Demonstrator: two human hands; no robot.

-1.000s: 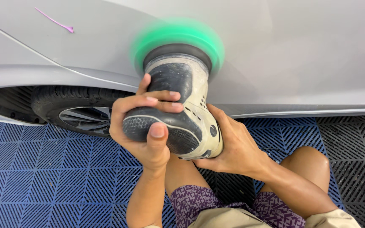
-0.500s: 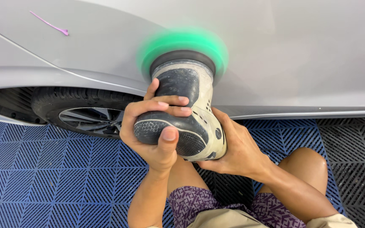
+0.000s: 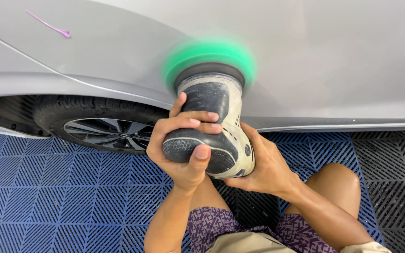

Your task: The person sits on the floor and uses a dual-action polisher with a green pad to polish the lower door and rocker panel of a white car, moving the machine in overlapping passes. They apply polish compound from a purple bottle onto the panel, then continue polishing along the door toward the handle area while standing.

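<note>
green-padded polisher (image 3: 212, 117) clasped by both hands (image 3: 183, 145).

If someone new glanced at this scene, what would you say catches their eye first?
First the blurred green pad of a polisher, pressed on the silver car panel at centre. The left hand wraps its dark rear grip, and the right hand cups its underside. At lower left is a wheel on blue grid floor tiles.
</note>
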